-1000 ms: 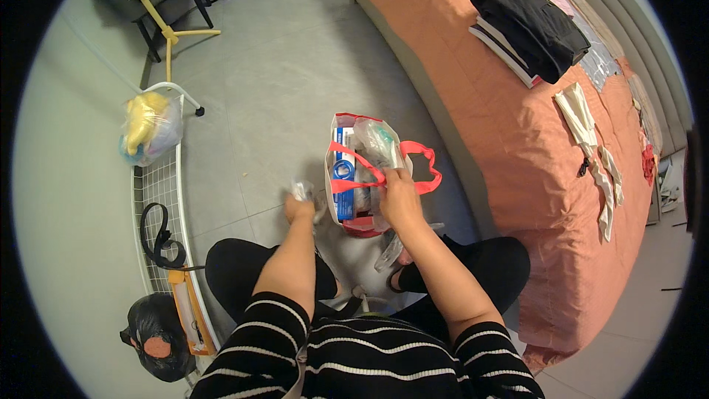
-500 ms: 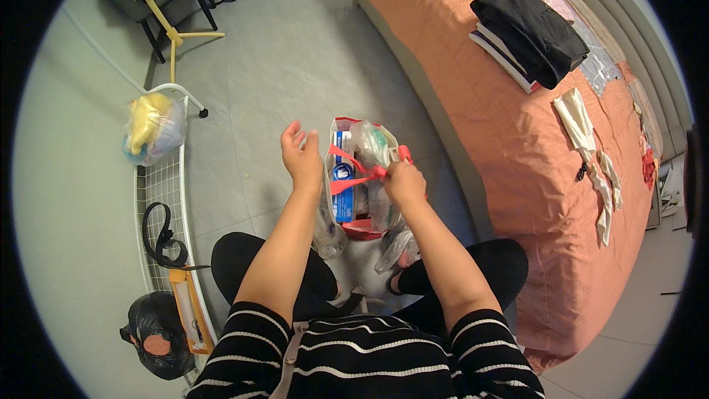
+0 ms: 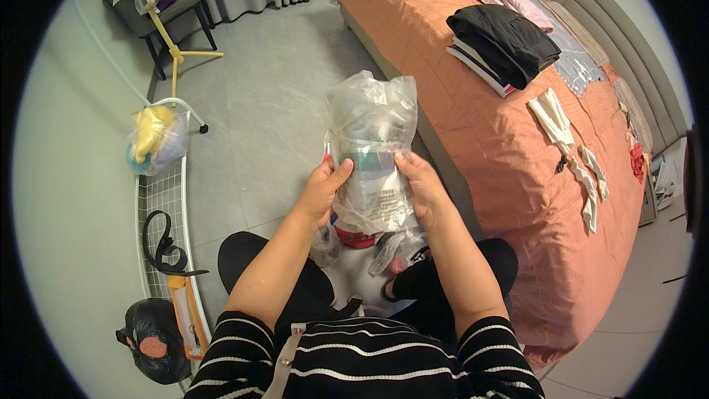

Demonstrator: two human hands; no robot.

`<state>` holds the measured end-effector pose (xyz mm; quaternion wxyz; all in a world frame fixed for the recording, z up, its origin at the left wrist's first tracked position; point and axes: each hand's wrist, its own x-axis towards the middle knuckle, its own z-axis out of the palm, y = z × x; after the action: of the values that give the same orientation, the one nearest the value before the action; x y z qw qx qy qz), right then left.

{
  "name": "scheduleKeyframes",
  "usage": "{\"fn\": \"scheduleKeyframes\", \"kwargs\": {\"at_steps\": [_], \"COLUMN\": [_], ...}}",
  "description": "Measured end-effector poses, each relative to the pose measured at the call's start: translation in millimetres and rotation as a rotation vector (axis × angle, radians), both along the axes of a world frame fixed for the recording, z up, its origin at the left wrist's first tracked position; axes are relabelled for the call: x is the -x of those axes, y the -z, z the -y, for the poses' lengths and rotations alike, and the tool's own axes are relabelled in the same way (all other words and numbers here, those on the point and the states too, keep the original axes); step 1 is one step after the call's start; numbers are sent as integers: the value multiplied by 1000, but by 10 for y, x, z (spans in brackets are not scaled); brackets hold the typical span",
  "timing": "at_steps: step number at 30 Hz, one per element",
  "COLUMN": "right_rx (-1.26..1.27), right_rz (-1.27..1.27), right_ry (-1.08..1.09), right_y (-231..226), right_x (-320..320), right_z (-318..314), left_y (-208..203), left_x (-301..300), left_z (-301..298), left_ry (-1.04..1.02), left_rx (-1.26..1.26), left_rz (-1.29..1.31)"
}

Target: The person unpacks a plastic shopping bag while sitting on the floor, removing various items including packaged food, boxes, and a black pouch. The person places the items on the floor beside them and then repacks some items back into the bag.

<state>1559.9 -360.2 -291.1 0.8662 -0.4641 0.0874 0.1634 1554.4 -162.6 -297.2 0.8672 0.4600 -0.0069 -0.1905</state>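
Note:
Between my hands is a clear plastic bag (image 3: pixel 374 122) with bluish-green contents and a barcode label; I cannot make out what is inside. My left hand (image 3: pixel 323 186) is closed on its left side, thumb on top. The right hand (image 3: pixel 422 183) grips the opposite side in the same way. Below it, mostly hidden, stands the red and white carrier bag (image 3: pixel 354 237) on the floor between my legs. Crumpled clear plastic bags lie beside it, one at the left (image 3: pixel 325 245) and another at the right (image 3: pixel 397 251).
At right is a bed (image 3: pixel 473 140) with an orange cover, black folded clothing (image 3: pixel 504 43) and white cloth strips (image 3: pixel 552 120). Along the left wall run a white wire rack (image 3: pixel 164 191), a bag with a yellow plush (image 3: pixel 153 133), a black belt (image 3: pixel 159 244) and a black bag (image 3: pixel 153 325).
Half a second ago my right hand was at the carrier bag's red handles and my left hand was open. Now both hands hold the clear plastic bag above the carrier bag.

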Motion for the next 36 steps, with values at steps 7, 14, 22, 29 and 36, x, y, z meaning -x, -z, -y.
{"fn": "scheduleKeyframes", "kwargs": {"at_steps": [7,14,22,29,36], "right_rx": [537,483,154,-250,-271], "right_rz": [42,347,-43,-48,39], "right_ry": [276,102,102,257,214], "right_y": [430,31,240,-43,-328], "right_x": [184,488,462,260,200], "right_z": [-153,-481,-204,404,750], "left_y": [76,263,166,394,431], "left_x": [100,287,280,103,29], "left_z": [3,98,110,-255,-348], "left_ry": [-44,98,103,145,12], "left_rx": [-196,-175,-77,587,360], "left_rz": [-10,231,166,-308,-20]}}
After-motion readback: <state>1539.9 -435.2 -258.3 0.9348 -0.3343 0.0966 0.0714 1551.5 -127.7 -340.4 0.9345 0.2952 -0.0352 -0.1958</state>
